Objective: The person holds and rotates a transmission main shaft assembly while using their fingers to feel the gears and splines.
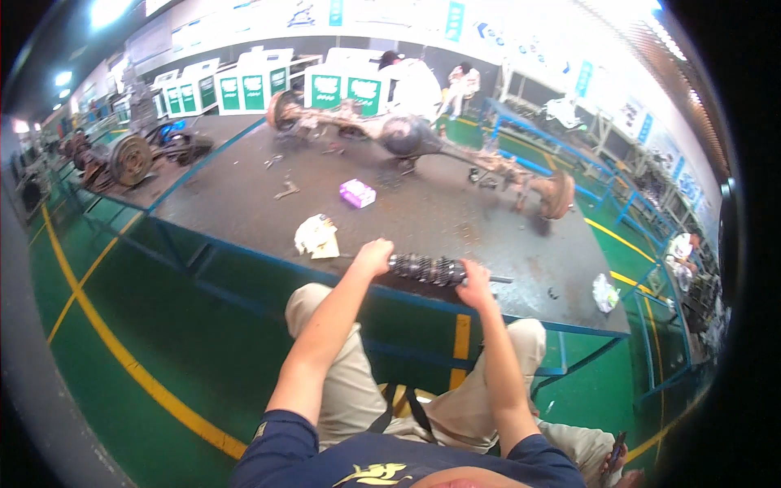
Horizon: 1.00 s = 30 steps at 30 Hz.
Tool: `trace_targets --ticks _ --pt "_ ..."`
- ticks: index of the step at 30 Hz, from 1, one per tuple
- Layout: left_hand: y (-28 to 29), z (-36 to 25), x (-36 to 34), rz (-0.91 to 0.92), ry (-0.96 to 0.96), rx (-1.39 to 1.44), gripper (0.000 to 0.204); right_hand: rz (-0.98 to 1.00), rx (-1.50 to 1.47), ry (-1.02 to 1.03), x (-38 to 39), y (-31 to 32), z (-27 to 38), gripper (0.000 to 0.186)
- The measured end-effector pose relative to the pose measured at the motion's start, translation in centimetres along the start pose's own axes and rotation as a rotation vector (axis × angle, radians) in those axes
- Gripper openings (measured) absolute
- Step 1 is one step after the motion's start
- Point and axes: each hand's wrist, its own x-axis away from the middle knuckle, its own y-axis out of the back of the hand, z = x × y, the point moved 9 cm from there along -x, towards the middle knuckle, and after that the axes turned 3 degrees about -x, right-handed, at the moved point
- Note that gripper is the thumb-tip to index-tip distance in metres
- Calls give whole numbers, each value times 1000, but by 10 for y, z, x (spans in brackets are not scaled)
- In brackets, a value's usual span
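Observation:
A dark gear shaft [425, 269], with several toothed gears along it, lies crosswise at the near edge of the metal-topped table [244, 195]. My left hand [374, 256] is closed round its left end. At the other end my right hand [474, 285] grips the shaft, and a thin bare length sticks out to the right past my fingers. Whether the shaft rests on the table or is slightly lifted, I cannot tell. Just left of my left hand sits a crumpled pale-yellow paper or cloth [316, 237].
A rusty vehicle axle [411, 136] spans the table's far side. Between lie a purple packet [357, 193] and a small metal part [286, 190]. A crumpled plastic bag [604, 293] is near the right corner. Another person's hand [616, 455] holds a phone at lower right. People sit farther back.

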Motion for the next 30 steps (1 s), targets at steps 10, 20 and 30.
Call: trace_targets --ticks 10,20,30 --pt "5 7 5 157 43 -43 20 22 7 33 4 -14 4 64" --pt "8 -2 7 223 65 -40 21 -4 -47 36 3 -7 -2 61" --pt "0 9 6 323 190 -11 51 42 -116 -22 -5 2 -5 57"
